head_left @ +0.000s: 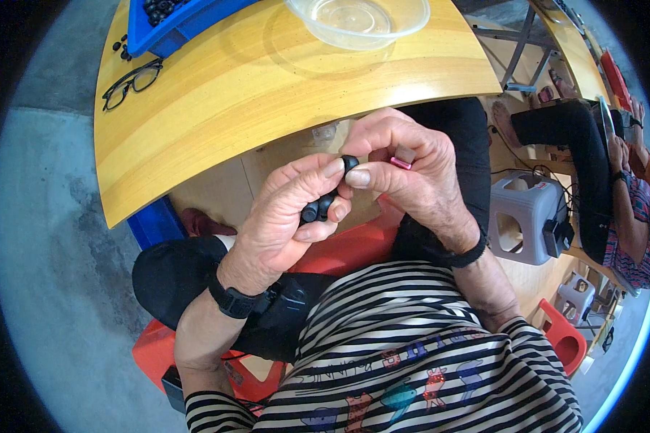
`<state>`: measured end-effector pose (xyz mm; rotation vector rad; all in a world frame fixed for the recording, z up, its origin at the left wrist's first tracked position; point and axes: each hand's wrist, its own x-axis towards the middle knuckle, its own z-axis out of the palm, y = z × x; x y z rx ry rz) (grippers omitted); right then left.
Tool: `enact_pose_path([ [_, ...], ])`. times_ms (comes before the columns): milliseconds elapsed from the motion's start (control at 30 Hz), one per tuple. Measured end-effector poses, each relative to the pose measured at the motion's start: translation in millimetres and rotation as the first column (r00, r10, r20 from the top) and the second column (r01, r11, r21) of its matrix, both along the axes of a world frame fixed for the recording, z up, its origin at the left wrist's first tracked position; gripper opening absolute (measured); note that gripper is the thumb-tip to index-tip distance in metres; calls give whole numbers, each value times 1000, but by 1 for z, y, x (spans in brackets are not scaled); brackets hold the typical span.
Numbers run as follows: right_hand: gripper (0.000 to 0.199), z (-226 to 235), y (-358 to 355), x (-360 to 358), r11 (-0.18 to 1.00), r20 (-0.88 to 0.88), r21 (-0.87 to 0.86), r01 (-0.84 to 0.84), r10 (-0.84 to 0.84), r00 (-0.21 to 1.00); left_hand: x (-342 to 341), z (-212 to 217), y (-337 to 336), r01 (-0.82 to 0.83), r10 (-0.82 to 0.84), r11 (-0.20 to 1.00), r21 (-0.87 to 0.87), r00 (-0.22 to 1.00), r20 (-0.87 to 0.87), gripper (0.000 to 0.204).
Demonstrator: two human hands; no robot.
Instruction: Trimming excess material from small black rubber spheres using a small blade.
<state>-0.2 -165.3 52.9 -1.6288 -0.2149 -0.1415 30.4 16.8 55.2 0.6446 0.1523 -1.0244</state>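
Note:
Several small black round parts (310,211), smooth and rubber-like, are clasped in my left hand (285,198). Its thumb and forefinger pinch one more black part (350,163) at the top, between both hands. From the other side, the thumb and forefinger of my right hand (412,159) press on that same part. A small pink-edged piece (401,163) sticks out between the curled fingers of the right hand; most of it is hidden, so its kind cannot be made out. Both hands are over my lap, just in front of the table edge.
On the yellow wooden table (217,108) are a blue tray (188,29) of black parts, a few loose black parts (125,53), black-framed glasses (132,84) and a clear plastic bowl (361,25). A grey stool (523,216) and another person (628,216) are at the right.

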Motion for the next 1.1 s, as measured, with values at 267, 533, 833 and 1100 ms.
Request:
enact_pose_path([
  [267,10,6,-2,0,998,-23,59,-6,7,1000,2,4,-1,25,-29,998,55,997,78,17],
  [533,12,12,1,-5,987,-65,163,15,-4,998,6,8,-2,67,-65,996,-50,997,41,21],
  [833,34,23,-13,-29,971,-127,-241,5,-37,991,10,12,1,81,-77,989,-128,996,38,21],
  [1100,35,26,-8,-26,916,299,-388,104,18,954,8,15,2,90,-85,993,-83,995,56,21],
])
